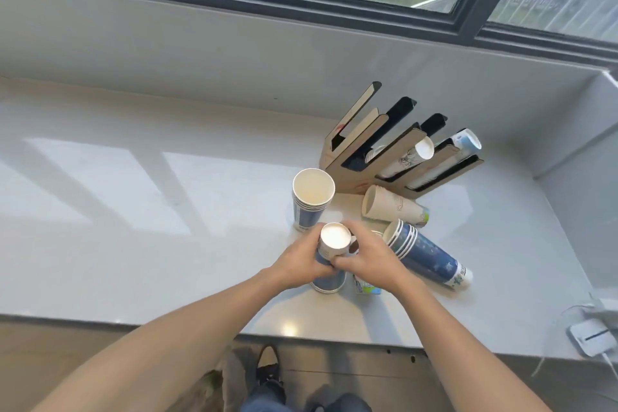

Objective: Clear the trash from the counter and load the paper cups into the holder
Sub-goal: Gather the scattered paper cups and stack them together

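Both hands grip one stack of blue-and-white paper cups [334,239] standing on the counter near its front edge. My left hand [301,264] wraps the stack's left side and my right hand [371,261] holds its right side near the top. Another upright stack [312,199] stands just behind. A beige cup [389,207] and a blue nested stack [428,254] lie on their sides to the right. The slanted wooden cup holder [354,174] stands behind, with cups [423,150] in its right slots and its left slots bare.
A small carton-like item [366,288] peeks out under my right hand. A white device with cables [590,338] sits at the counter's right front corner. The grey counter [133,194] meets a wall under the window and a raised ledge [575,130] on the right.
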